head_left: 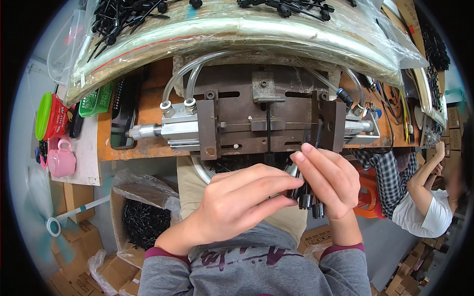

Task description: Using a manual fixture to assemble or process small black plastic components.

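Observation:
In front of the metal fixture (237, 111), my right hand (330, 181) is closed around several thin black plastic rods (305, 201) with thick ribbed ends pointing down. The fingertips of my left hand (237, 197) pinch at the ribbed ends of that bunch; exactly which piece they grip is partly hidden. Another black rod (268, 128) lies along the middle of the fixture, its thick end at the front edge, near my left fingers. Silver air cylinders flank the brown plate, one at left (180, 134) and one at right (356, 129), with clear hoses attached.
Heaps of black rods (118, 17) lie on a plastic-covered ledge behind the fixture. An open carton (121, 197) of similar parts stands below left. A pink mug (62, 159) and green basket (96, 101) are at left. Another person (424, 209) sits at right, near loose cables (405, 106).

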`<move>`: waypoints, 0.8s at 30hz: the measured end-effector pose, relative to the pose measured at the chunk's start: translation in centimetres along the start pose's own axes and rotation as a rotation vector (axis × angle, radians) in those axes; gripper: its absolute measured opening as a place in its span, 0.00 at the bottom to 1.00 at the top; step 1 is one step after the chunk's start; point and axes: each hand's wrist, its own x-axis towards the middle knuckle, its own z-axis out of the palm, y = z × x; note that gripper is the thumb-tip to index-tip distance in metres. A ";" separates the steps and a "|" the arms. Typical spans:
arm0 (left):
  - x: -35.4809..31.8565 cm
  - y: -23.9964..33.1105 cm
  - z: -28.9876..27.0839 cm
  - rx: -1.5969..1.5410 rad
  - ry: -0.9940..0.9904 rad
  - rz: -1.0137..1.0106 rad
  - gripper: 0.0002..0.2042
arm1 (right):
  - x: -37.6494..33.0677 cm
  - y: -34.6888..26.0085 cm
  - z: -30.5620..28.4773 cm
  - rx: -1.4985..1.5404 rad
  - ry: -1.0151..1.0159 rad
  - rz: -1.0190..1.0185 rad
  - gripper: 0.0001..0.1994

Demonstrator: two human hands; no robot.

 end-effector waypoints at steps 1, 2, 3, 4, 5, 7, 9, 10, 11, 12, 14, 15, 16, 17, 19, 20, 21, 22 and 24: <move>-0.1 0.0 -0.1 0.016 0.006 0.008 0.16 | 0.1 0.1 0.1 0.007 0.009 0.000 0.19; -0.2 0.0 -0.1 0.031 0.012 0.016 0.16 | 0.3 0.2 0.1 0.013 0.018 0.000 0.19; -0.4 -0.1 -0.2 0.048 0.020 0.019 0.15 | 0.3 0.3 0.3 0.025 0.027 0.001 0.19; -0.7 -0.2 -0.1 0.158 0.047 0.021 0.15 | 0.2 0.2 0.1 0.018 0.013 0.080 0.18; -1.0 -0.4 0.0 0.267 0.074 0.022 0.15 | 0.0 0.1 -0.2 0.011 -0.001 0.159 0.18; -1.1 -1.2 0.2 0.472 0.077 0.073 0.14 | -0.5 0.1 0.0 -0.037 0.047 0.257 0.21; -1.3 -2.0 0.9 0.611 0.039 0.087 0.15 | -1.1 0.0 0.2 -0.050 0.097 0.285 0.22; -1.4 -2.2 1.3 0.679 0.020 0.093 0.15 | -1.2 -0.1 0.3 -0.060 0.117 0.278 0.22; -1.3 -2.4 1.6 0.711 0.047 0.121 0.15 | -1.0 -0.2 0.2 -0.067 0.104 0.270 0.22; -1.0 -2.5 1.6 0.744 0.031 0.106 0.15 | -0.8 -0.3 0.0 -0.074 0.090 0.262 0.22; -0.4 -2.3 1.5 0.809 -0.002 0.076 0.15 | -0.8 -0.3 -0.3 -0.064 0.074 0.247 0.21; -0.4 -2.2 1.5 0.813 -0.012 0.067 0.15 | -1.0 -0.2 -0.6 -0.045 0.073 0.238 0.20; -0.4 -2.2 1.4 0.816 -0.021 0.059 0.14 | -1.1 -0.1 -0.6 -0.027 0.073 0.229 0.20; -0.3 -2.1 1.4 0.820 -0.031 0.050 0.14 | -1.2 0.0 -0.4 -0.039 0.112 0.217 0.18; -0.2 -1.8 1.0 0.770 -0.051 0.015 0.16 | -1.4 0.1 -0.9 -0.035 0.055 0.199 0.17; -0.2 -1.6 0.8 0.744 -0.061 -0.003 0.16 | -1.4 0.1 -1.2 -0.032 0.027 0.190 0.17; -0.1 -1.4 0.7 0.574 -0.031 -0.028 0.17 | -1.3 0.2 -0.9 -0.077 0.018 0.128 0.17; -0.1 -1.1 0.6 0.403 -0.002 -0.052 0.18 | -1.1 0.2 -0.8 -0.087 -0.008 0.101 0.17; -0.2 -0.6 0.5 0.149 0.019 -0.052 0.19 | -0.4 -0.1 -0.7 -0.109 -0.061 0.048 0.17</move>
